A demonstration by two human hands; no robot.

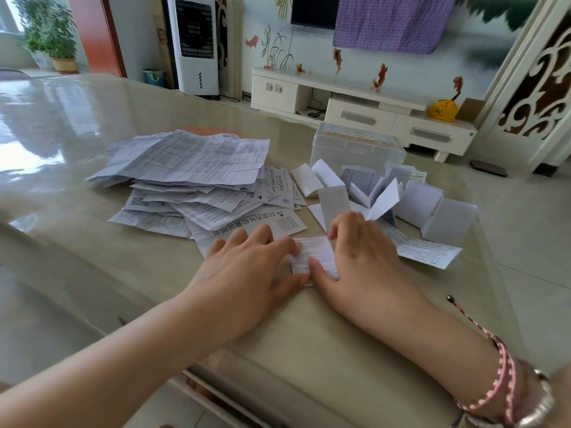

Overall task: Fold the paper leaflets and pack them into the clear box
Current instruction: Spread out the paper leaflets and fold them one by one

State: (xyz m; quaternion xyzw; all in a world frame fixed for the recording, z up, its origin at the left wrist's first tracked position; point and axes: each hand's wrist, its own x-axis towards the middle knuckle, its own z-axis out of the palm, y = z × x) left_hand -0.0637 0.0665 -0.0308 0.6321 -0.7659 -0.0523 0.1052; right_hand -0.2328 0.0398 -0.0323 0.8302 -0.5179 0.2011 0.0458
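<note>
A small printed leaflet (312,253), partly folded, lies flat on the table near its front edge. My left hand (247,267) presses its left side with straight fingers. My right hand (361,261) presses its right side, thumb on the paper. Behind my left hand spreads a loose pile of unfolded leaflets (191,177). Several folded leaflets (386,196) lie and stand behind my right hand. The clear box (355,146) sits behind them with its lid on.
The glossy beige table (92,257) ends just below my forearms. A long folded strip of paper (429,251) lies right of my right hand. A white TV cabinet, a fan unit and potted plants stand far off in the room.
</note>
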